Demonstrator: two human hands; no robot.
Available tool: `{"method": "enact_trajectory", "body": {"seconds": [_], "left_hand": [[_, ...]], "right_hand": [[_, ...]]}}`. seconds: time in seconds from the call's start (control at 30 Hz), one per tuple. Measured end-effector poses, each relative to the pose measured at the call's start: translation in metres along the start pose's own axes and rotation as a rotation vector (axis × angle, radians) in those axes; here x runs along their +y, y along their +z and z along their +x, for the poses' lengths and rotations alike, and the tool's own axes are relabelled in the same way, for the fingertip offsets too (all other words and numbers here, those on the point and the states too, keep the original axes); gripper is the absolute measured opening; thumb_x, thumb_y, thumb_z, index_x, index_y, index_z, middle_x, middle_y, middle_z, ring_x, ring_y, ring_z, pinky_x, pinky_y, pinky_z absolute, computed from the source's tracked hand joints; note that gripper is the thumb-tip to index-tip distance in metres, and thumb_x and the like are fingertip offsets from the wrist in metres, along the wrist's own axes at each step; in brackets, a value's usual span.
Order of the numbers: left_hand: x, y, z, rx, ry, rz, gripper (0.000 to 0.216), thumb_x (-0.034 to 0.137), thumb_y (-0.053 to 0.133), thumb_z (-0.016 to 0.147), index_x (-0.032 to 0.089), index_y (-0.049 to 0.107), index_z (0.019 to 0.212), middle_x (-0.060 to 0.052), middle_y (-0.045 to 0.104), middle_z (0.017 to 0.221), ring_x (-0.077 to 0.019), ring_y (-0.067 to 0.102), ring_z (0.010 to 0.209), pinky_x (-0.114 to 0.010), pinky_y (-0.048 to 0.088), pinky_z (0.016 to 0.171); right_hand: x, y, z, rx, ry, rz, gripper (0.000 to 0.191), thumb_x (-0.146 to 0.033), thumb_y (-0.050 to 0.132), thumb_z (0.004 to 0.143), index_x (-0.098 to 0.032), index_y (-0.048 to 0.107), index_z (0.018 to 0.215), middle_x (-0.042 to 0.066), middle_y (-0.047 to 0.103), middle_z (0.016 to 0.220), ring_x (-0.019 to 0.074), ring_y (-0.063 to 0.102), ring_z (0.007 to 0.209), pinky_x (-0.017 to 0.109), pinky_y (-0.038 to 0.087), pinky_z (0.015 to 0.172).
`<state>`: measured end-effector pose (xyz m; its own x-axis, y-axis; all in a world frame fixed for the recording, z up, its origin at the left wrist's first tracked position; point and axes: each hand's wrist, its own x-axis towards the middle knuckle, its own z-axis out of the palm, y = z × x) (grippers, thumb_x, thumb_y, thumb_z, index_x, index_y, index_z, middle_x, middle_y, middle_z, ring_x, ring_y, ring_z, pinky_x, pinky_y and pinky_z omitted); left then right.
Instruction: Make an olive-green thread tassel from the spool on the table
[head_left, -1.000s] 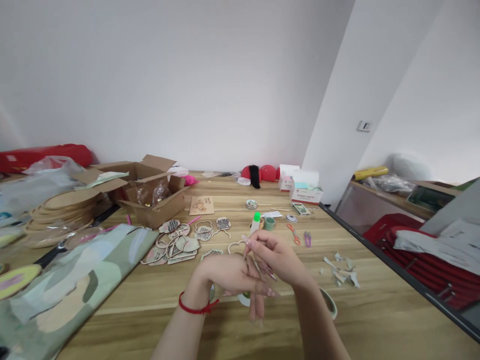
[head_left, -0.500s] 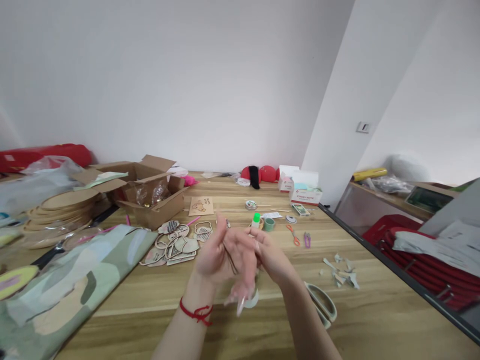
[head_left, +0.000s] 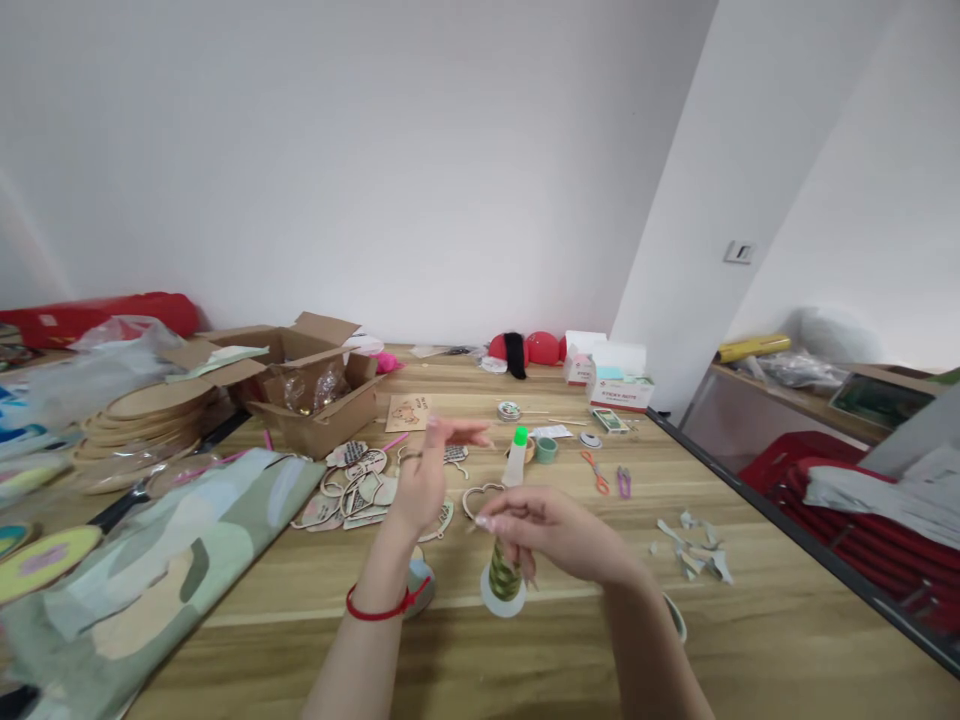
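My left hand [head_left: 421, 482] is raised over the table with its fingers stretched out to the right, a red string bracelet [head_left: 382, 612] on its wrist. My right hand [head_left: 551, 532] is lower, its thumb and fingertips drawn together. Whether a thread or other thin thing is pinched there is too small to see. Just below those fingers stands a cone of green thread [head_left: 505, 578] on a white base, partly covered by the hand. A green-capped bottle [head_left: 516, 460] is behind it. Beside the left wrist lies a round grey-green thing [head_left: 422, 590], half hidden.
Wooden cutouts [head_left: 364, 495] lie in a pile on the left, near a patterned cloth [head_left: 210, 560] and a cardboard box [head_left: 319, 405]. Orange scissors [head_left: 596, 472], purple snippers [head_left: 624, 482] and fabric scraps [head_left: 697, 548] are on the right. A larger scissors handle [head_left: 679, 618] shows beside my right forearm.
My hands, which overlapped, have come apart: the left to the left, the right slightly lower. The cone of thread is now visible between them. The view has shifted slightly.
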<state>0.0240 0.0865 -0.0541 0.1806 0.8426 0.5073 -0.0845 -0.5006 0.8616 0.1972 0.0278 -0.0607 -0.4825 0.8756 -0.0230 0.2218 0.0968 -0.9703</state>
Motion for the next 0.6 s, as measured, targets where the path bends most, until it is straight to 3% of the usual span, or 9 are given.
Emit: {"method": "enact_trajectory", "body": {"seconds": [0.13,0.27,0.37,0.5,0.6], "left_hand": [[-0.008,-0.002,-0.003,-0.166,-0.09,0.172,0.052,0.054,0.041,0.093,0.017,0.073,0.077,-0.007,0.071,0.074,-0.0203,0.062,0.075,-0.029,0.046,0.076],[-0.006,0.005,-0.009,-0.404,-0.191,0.195,0.063,0.055,0.031,0.095,0.016,0.066,0.06,-0.003,0.06,0.051,-0.0145,0.054,0.051,-0.025,0.042,0.056],[-0.002,0.012,-0.013,-0.562,-0.25,0.169,0.065,0.058,0.03,0.093,0.016,0.063,0.057,-0.002,0.056,0.048,-0.0124,0.049,0.044,-0.025,0.039,0.049],[0.006,0.02,-0.015,-0.708,-0.327,0.157,0.046,0.057,0.062,0.076,0.015,0.064,0.058,-0.002,0.061,0.054,-0.0106,0.047,0.045,-0.023,0.036,0.045],[0.015,0.026,-0.015,-0.798,-0.361,0.232,0.04,0.051,0.079,0.06,0.015,0.063,0.055,0.0,0.06,0.055,-0.0117,0.049,0.051,-0.023,0.035,0.046]], "right_hand": [[-0.002,-0.004,-0.01,0.065,0.018,-0.207,0.025,-0.04,0.066,0.084,-0.017,0.069,0.077,0.0,0.061,0.059,0.0105,0.054,0.048,0.021,0.043,0.048],[-0.01,-0.011,-0.018,0.152,-0.093,-0.121,0.028,-0.042,0.061,0.088,-0.016,0.069,0.083,0.001,0.06,0.068,0.0091,0.05,0.052,0.021,0.043,0.05],[-0.015,-0.013,-0.02,0.22,-0.194,-0.093,0.031,-0.045,0.056,0.091,-0.016,0.067,0.085,0.001,0.061,0.069,0.0082,0.046,0.05,0.021,0.04,0.047],[-0.018,-0.011,-0.021,0.236,-0.244,-0.096,0.032,-0.045,0.057,0.091,-0.016,0.064,0.08,-0.001,0.056,0.059,0.0093,0.045,0.049,0.021,0.037,0.046],[-0.021,-0.009,-0.022,0.229,-0.274,-0.119,0.031,-0.045,0.06,0.089,-0.016,0.063,0.076,0.0,0.059,0.063,0.0109,0.05,0.055,0.022,0.04,0.051]]}}
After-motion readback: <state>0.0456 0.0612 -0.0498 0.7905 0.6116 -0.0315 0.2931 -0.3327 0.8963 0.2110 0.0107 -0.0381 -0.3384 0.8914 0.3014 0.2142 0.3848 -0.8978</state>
